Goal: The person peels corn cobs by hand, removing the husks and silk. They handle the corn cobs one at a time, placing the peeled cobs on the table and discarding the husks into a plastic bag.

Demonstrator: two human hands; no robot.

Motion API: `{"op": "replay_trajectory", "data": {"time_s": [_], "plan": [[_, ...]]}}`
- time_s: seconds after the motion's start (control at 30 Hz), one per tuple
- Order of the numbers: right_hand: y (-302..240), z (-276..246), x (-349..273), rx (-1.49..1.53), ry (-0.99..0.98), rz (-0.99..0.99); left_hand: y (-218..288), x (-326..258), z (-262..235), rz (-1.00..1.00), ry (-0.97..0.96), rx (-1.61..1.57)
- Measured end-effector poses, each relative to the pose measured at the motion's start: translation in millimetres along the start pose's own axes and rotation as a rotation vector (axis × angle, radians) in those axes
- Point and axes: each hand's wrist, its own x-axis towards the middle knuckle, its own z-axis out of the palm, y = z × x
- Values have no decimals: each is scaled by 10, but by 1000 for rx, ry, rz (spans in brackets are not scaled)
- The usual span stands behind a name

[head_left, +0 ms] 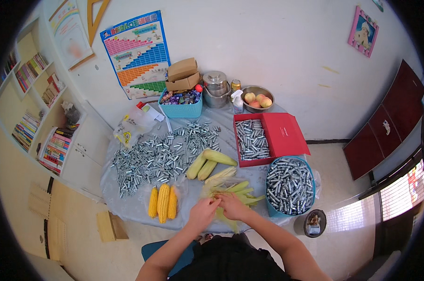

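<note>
My left hand (204,212) and my right hand (235,207) meet at the table's front edge, fingers closed together on green corn husk. Pale silk and loose husk leaves (242,191) spread around and under them; whether a cob is inside my grip is hidden. Just beyond lie several ears of corn in their green husks (195,166), with a pale dried husk tip (222,173) nearest my hands. To the left, three bare yellow corn cobs (163,203) rest side by side on a clear plastic bag (182,189).
Loose silver metal cylinders (151,157) cover the table's left. More fill a red box (253,140) and a teal basket (290,187) at right. Behind stand a blue basket of packets (181,110), a metal pail (216,96), a spray bottle (237,103) and a fruit bowl (270,96).
</note>
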Motion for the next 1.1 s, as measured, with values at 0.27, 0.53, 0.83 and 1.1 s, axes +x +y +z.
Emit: {"op": "replay_trajectory", "data": {"time_s": [0.27, 0.53, 0.83, 1.1], "plan": [[-34, 0, -204, -185, 42, -103, -232, 306, 291, -153, -232, -39], [56, -181, -363, 180, 57, -102, -511, 302, 536, -229, -182, -1], [310, -358, -510, 1706, 69, 484, -468, 394, 298, -253, -126, -109], [302, -130, -301, 1549, -118, 500, -204, 461, 491, -394, -145, -528]]}}
